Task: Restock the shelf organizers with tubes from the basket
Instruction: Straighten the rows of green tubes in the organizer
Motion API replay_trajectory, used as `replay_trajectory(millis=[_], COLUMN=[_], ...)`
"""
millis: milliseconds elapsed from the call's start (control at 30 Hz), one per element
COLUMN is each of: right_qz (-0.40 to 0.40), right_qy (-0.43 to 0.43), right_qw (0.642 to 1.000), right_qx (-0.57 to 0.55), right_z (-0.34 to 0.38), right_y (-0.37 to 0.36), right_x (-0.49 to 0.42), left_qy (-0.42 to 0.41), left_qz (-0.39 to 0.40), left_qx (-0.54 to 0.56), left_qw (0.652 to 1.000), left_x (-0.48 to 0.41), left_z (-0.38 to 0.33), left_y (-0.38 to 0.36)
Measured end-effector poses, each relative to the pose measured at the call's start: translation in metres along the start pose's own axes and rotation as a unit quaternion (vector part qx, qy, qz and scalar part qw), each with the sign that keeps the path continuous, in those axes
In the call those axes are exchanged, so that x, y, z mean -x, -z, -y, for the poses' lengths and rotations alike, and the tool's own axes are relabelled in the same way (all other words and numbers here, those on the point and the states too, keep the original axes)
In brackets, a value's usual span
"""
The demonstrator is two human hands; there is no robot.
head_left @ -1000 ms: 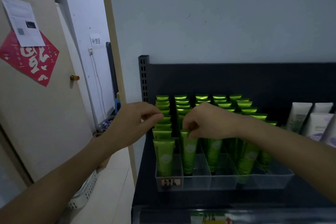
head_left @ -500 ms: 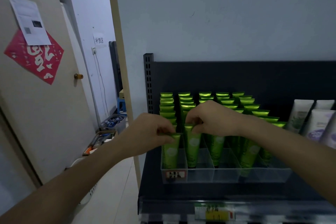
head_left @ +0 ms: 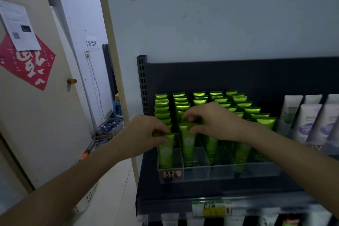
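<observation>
The left hand (head_left: 146, 134) pinches the crimp of a tube (head_left: 166, 152) standing 12-to-6 in the organizer (head_left: 220, 172), leftmost lane; the right hand (head_left: 216, 123), at 3 o'clock, pinches the next tube (head_left: 188, 147).

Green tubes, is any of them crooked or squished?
Nothing stands out. The green tubes stand in tidy rows in the clear organizer, none squashed or fallen. The left hand and right hand each pinch a front tube's top.
</observation>
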State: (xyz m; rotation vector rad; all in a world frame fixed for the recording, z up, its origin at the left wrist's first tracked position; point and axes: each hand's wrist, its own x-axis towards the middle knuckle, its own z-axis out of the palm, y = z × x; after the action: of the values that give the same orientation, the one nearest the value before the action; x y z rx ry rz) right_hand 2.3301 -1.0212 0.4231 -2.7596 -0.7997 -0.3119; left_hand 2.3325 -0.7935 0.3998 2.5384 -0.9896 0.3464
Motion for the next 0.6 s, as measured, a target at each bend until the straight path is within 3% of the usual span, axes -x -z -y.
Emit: replay_trajectory(millis=[167, 367, 600], right_qz=[-0.026, -0.106, -0.203], right_qy=[-0.008, -0.035, -0.024], right_qw=[0.999, 0.993, 0.978], right_qx=[-0.026, -0.046, -0.030], right_z=[-0.001, -0.012, -0.037], right_y=[0.000, 0.006, 0.023], right_x=[0.008, 0.023, 0.047], left_qy=[0.018, 0.009, -0.027], left_qz=[-0.029, -0.120, -0.159], left_qx=[0.024, 0.061, 0.024], left_qw=[0.999, 0.991, 0.987], left_x=[0.003, 0.001, -0.013], left_z=[0.003, -0.011, -0.044], left_y=[-0.004, 0.000, -0.002])
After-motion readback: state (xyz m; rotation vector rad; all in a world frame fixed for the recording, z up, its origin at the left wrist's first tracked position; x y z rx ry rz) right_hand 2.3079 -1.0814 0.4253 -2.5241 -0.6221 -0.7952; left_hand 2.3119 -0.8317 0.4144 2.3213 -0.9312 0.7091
